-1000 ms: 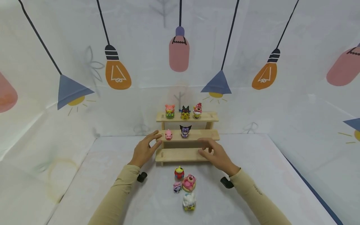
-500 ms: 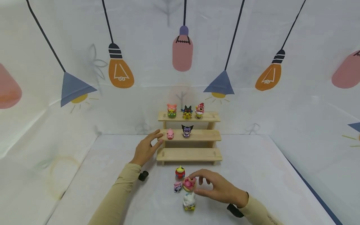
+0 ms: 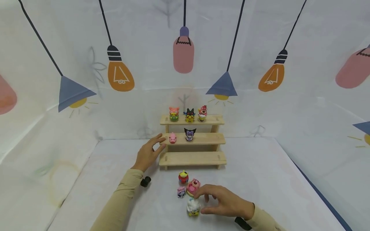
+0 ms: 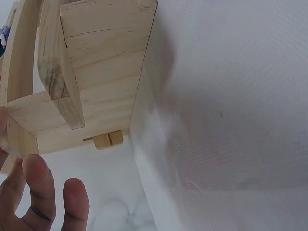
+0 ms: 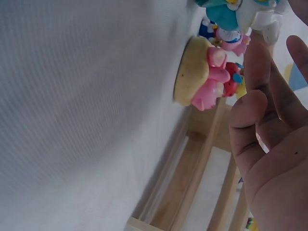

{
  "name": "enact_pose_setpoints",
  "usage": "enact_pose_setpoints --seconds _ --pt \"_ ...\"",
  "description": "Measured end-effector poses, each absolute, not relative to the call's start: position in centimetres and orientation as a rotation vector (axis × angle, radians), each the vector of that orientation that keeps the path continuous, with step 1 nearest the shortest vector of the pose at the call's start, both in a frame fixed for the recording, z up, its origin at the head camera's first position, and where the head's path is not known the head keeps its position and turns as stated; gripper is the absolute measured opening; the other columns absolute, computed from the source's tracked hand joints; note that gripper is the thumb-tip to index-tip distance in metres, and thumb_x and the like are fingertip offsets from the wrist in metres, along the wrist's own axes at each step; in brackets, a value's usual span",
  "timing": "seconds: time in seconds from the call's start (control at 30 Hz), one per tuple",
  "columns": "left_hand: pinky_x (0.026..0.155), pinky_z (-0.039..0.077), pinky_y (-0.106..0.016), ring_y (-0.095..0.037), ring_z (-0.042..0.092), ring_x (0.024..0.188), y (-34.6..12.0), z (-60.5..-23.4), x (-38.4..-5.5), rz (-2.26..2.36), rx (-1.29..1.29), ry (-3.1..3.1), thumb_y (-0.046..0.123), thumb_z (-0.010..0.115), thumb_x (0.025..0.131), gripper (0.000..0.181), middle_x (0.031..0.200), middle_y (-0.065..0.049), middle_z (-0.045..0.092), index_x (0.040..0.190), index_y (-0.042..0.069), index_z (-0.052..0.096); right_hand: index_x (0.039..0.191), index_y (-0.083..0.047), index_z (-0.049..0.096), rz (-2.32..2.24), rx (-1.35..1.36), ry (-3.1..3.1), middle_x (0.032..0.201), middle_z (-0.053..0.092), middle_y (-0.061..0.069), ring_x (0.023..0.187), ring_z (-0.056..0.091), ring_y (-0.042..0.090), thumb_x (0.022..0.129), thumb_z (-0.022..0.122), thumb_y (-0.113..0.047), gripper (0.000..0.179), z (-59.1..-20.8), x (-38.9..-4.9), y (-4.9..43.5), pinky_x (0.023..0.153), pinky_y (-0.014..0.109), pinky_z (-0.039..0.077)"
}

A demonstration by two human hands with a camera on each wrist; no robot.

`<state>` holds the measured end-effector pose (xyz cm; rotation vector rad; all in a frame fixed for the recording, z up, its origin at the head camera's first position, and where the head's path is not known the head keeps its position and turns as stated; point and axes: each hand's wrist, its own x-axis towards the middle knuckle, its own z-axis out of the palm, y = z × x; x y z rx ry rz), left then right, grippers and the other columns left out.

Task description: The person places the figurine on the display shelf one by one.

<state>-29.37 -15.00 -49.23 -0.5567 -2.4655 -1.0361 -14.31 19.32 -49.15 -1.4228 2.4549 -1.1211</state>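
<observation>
A three-tier wooden display shelf stands at the back of the table. My left hand is at its left end, with fingertips at the end of the middle board; in the left wrist view, fingers show beside the wood. In front of the shelf, my right hand has thumb and fingers spread beside a white-topped toy figurine with a yellow base. Its index finger overlaps the pink bear figurine in the head view. Fingers come right up to the white figurine in the right wrist view.
A red figurine and a small pink-purple one stand by the bear. On the middle tier are a pink pig and a black-eared figurine. The top tier holds a pink-hooded, a black-eared yellow and a red-topped figurine.
My right hand has moved from the shelf's lower right toward me, past the pink bear, to the white-topped figurine. The left hand stays at the shelf's left end.
</observation>
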Motion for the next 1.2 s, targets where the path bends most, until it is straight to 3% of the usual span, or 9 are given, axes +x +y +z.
enact_pose_setpoints --seconds 0.37,0.9,1.2 --pt "0.042 0.038 -0.027 -0.007 0.044 0.048 -15.2 -49.3 -29.3 -1.017 -0.548 -2.468 0.042 0.063 0.101 0.038 0.15 0.007 0.053 0.134 0.024 0.067 0.128 -0.022 0.06 -1.159 -1.533 2.399 0.122 0.065 -0.012 0.087 0.061 0.008 0.092 0.078 -0.02 0.04 -49.9 -14.1 18.5 0.072 0.025 0.054" --pt "0.042 0.038 -0.028 -0.008 0.044 0.047 -15.1 -49.4 -29.5 -1.035 -0.566 -2.457 0.042 0.063 0.101 0.039 0.151 0.008 0.052 0.135 0.024 0.067 0.123 -0.023 0.062 -1.214 -1.52 2.422 0.118 0.066 -0.011 0.09 0.062 0.009 0.092 0.077 -0.022 0.034 -50.5 -14.1 18.1 0.077 0.02 0.053" --pt "0.041 0.036 -0.027 -0.006 0.043 0.046 -15.2 -49.5 -29.7 -1.033 -0.572 -2.442 0.042 0.064 0.1 0.037 0.15 0.008 0.053 0.134 0.025 0.068 0.12 -0.023 0.065 -1.293 -1.499 2.437 0.115 0.067 -0.013 0.082 0.06 0.01 0.089 0.08 -0.021 0.034 -51.0 -13.8 18.1 0.066 0.024 0.053"
